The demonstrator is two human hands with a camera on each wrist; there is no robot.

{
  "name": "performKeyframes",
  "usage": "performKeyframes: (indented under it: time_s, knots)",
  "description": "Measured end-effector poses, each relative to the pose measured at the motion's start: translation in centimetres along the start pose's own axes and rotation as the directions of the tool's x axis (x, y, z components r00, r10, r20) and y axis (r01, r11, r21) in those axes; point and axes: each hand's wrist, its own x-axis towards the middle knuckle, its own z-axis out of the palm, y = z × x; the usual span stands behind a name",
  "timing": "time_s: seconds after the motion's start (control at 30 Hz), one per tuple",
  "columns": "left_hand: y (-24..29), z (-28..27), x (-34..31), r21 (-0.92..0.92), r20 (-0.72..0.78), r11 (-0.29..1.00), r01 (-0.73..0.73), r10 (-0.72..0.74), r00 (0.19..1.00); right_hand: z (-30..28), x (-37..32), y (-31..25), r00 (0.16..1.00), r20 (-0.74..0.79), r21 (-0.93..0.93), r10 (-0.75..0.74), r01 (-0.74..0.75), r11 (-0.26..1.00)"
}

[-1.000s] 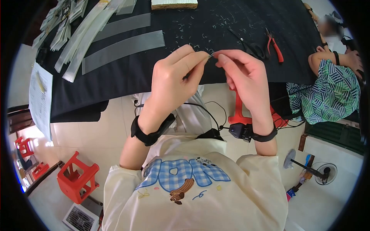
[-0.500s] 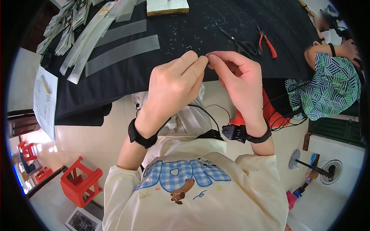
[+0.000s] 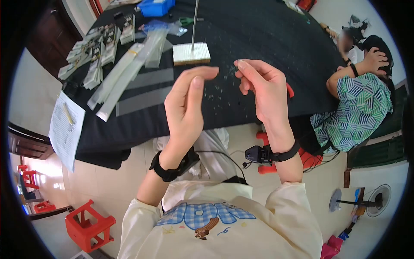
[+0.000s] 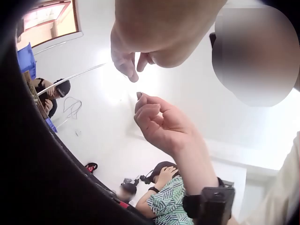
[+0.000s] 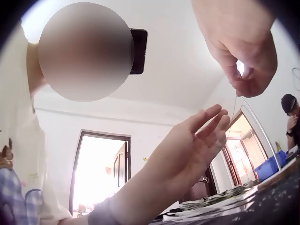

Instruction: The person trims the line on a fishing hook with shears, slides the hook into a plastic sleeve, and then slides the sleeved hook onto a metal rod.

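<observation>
My right hand [image 3: 269, 88] is raised over the table's near edge, thumb and index finger pinching a fine thread-like strand. In the right wrist view the thin strand [image 5: 236, 104] hangs from those fingertips; its kind is too fine to tell. My left hand [image 3: 186, 101] is held to the left of it, palm turned inward, with extended, slightly bent fingers and nothing in them. A gap separates the two hands. Ahead of the left hand, a white block [image 3: 185, 52] carries an upright metal rod [image 3: 195, 26].
Clear plastic strips [image 3: 144, 101] and bundles of printed packets [image 3: 103, 56] lie on the black cloth's left side. Short thread scraps are scattered mid-table. Behind my right hand shows a red plier handle [image 3: 290, 90]. A blue box [image 3: 156, 7] sits far back; another person sits at right.
The fingertips of both hands were together; now the left hand has drawn away to the left and its fingers have straightened. The head view has tilted up, showing more of the table.
</observation>
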Motion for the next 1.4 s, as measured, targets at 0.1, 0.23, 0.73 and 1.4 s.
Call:
performKeyframes:
  time_s: [0.1,0.23,0.73,1.4]
  knots:
    - [0.2,-1.0,1.2,-0.195,0.005,0.979,0.055,-0.055,0.998,-0.2,2.4,-0.7,0.999,-0.003,-0.009,-0.044,0.044,0.999]
    - [-0.4,-2.7,3.2,-0.305,0.087,0.927,0.219,-0.202,0.976,-0.2,6.0,-2.1,0.995,0.011,-0.073,-0.097,0.098,0.993]
    - [-8.6,-2.5,10.8,-0.771,0.441,0.260,0.581,-0.441,0.782,6.2,17.9,-5.9,0.817,0.161,-0.537,-0.554,0.543,0.646]
    - [-10.0,-1.2,10.2,-0.823,0.429,0.179,0.539,-0.425,0.797,6.8,18.5,-5.4,0.817,0.281,-0.586,-0.504,0.562,0.584]
